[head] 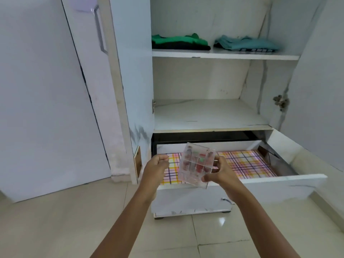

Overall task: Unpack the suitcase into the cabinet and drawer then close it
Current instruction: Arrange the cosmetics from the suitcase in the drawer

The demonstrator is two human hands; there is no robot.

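Observation:
A clear plastic compartment box (195,164) with small red and green items inside hangs tilted above the open drawer (279,180). My right hand (219,174) grips its right and lower edge. My left hand (158,164) is curled into a fist just left of the box and holds nothing. A plaid liner (247,162) covers the drawer's bottom. The white cabinet (210,116) stands open above the drawer. The suitcase is out of view.
On the upper shelf lie folded green and black clothes (180,42) and a folded teal stack (245,44). The middle shelf (208,113) is bare. The cabinet's left door (104,71) and right door (320,90) stand open. Beige floor tiles (55,220) lie below.

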